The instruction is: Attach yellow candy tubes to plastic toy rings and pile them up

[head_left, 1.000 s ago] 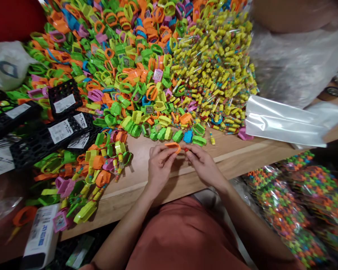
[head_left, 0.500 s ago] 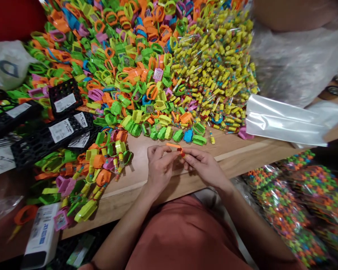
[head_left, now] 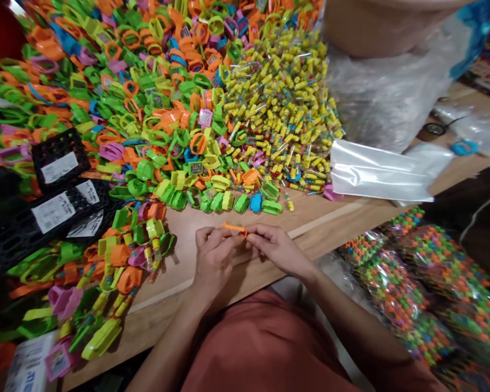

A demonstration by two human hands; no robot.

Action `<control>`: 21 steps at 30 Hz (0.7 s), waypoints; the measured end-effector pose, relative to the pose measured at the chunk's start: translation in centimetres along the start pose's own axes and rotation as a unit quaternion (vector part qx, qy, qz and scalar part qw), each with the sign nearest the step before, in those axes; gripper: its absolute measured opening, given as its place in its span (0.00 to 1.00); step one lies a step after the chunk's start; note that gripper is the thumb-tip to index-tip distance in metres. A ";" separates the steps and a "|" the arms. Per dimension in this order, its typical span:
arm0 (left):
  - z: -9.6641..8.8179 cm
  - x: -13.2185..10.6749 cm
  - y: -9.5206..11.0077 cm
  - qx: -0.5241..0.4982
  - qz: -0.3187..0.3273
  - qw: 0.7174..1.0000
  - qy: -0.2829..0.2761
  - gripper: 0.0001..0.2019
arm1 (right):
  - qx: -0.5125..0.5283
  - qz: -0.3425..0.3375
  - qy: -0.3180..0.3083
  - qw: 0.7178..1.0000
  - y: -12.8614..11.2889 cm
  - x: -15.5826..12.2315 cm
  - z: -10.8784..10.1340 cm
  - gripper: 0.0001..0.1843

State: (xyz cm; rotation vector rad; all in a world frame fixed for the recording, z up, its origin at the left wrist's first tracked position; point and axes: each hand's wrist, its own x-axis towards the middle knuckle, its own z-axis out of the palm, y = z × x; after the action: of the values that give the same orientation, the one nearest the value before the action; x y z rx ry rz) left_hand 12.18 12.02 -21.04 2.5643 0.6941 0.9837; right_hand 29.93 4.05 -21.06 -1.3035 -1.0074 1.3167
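My left hand (head_left: 214, 256) and my right hand (head_left: 275, 247) meet over the wooden table near its front edge. Between their fingertips is an orange toy watch (head_left: 233, 226), of which only a thin band shows. Both hands pinch it, the right at the band's right end; fingers hide the rest. Just beyond lies a row of toy watches, among them a blue toy watch (head_left: 256, 202) and a green toy watch (head_left: 271, 207). A small yellow tube (head_left: 289, 202) lies beside them. To the left are toy watches with yellow tubes attached, such as a yellow-green one (head_left: 102, 338).
A large heap of colourful toy watches (head_left: 147, 103) covers the back. Yellow tubes (head_left: 286, 92) are piled right of it. Black plastic crates (head_left: 59, 155) with labels stand left. Clear plastic sleeves (head_left: 375, 171) lie at right; filled bags (head_left: 408, 294) sit below the table edge.
The view has swung to the right, so the table's contents appear further left. Both hands keep hold of the orange toy watch; the red bit at its end is now less visible.
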 end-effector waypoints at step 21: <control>5.0 9.0 -2.6 0.048 -0.248 0.951 -0.178 0.11 | -0.520 -0.208 0.134 0.817 3.3 0.6 -12.1 0.14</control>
State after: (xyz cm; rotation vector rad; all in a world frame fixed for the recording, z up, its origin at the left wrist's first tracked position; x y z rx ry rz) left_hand 20.63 18.49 -20.89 2.3618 1.2140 0.3216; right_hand 41.65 3.18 -25.37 -1.8196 -1.7783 0.1411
